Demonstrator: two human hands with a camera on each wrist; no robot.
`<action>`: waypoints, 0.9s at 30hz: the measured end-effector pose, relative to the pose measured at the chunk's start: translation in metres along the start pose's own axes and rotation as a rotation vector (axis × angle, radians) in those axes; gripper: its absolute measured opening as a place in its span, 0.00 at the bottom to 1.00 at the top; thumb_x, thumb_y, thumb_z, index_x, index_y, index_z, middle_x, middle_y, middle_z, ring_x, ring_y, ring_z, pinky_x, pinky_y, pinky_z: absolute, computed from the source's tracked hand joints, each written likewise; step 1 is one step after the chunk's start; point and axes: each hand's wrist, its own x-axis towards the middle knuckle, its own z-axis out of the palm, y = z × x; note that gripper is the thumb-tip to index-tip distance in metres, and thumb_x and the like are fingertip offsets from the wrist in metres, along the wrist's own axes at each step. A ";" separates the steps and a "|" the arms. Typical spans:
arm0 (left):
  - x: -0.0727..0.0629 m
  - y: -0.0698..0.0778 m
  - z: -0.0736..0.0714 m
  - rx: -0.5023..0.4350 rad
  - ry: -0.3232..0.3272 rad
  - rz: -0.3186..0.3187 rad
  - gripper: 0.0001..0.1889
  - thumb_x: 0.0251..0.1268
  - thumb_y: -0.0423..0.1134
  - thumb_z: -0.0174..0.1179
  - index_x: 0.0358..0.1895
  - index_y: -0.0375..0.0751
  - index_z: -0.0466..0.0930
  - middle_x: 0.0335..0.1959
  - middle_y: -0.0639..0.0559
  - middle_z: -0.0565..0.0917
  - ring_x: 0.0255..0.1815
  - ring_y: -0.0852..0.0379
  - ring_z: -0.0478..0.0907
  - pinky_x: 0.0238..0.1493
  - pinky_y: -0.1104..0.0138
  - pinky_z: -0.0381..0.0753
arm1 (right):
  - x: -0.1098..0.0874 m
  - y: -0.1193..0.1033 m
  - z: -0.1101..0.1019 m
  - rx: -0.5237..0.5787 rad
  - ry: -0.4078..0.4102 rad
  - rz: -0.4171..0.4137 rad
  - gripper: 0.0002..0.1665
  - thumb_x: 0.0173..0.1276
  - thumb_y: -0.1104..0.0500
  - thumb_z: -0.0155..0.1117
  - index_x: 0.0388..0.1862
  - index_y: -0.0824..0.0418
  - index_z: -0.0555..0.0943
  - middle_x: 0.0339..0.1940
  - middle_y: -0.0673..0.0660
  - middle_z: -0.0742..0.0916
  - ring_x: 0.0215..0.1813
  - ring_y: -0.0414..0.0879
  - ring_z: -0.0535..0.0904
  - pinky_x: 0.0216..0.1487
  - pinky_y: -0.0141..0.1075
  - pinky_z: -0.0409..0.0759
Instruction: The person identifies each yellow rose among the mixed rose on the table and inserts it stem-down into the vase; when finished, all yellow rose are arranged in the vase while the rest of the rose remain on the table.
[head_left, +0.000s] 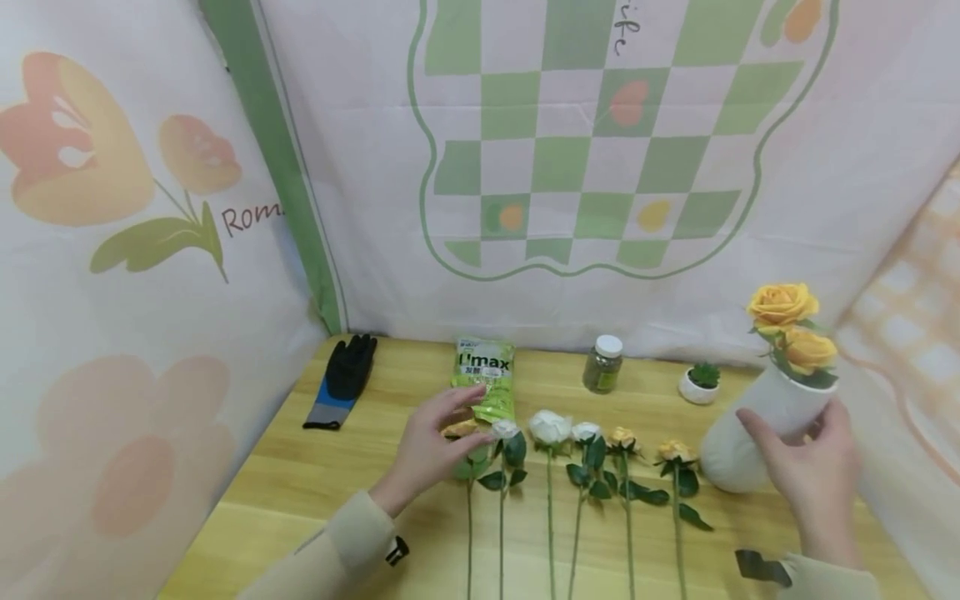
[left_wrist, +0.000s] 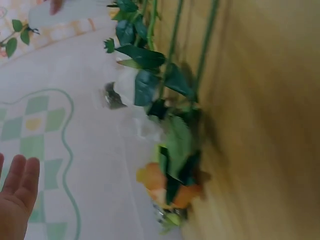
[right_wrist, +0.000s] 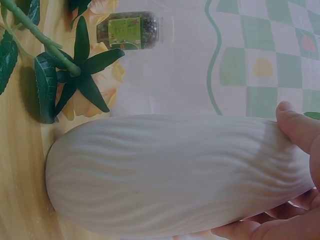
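Observation:
My right hand (head_left: 817, 471) grips a white ribbed vase (right_wrist: 165, 175), thumb on one side and fingers round the other. The vase leans to the right, its base at the table, with two yellow roses (head_left: 783, 308) standing in it. Several long-stemmed artificial roses lie in a row on the table: white roses (head_left: 551, 427) in the middle, yellow roses (head_left: 676, 452) nearer the vase, and an orange-yellow rose (left_wrist: 170, 187) at the left end. Over that end rose hovers my left hand (head_left: 431, 446), fingers spread and slightly bent, holding nothing; it partly hides the bloom in the head view.
Behind the roses lies a green packet (head_left: 487, 375). A jar with a white lid (head_left: 603, 364) and a small potted succulent (head_left: 701, 383) stand along the back. A black and blue glove (head_left: 348, 375) lies at the back left. Printed cloth walls (head_left: 375, 167) enclose the wooden table (head_left: 277, 483).

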 end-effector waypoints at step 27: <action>-0.069 -0.041 -0.020 0.189 -0.351 -0.496 0.26 0.58 0.40 0.82 0.62 0.50 0.90 0.57 0.55 0.91 0.42 0.63 0.90 0.45 0.70 0.90 | -0.001 -0.002 -0.001 -0.036 -0.006 0.000 0.63 0.64 0.41 0.84 0.89 0.55 0.58 0.81 0.69 0.72 0.77 0.69 0.69 0.78 0.64 0.69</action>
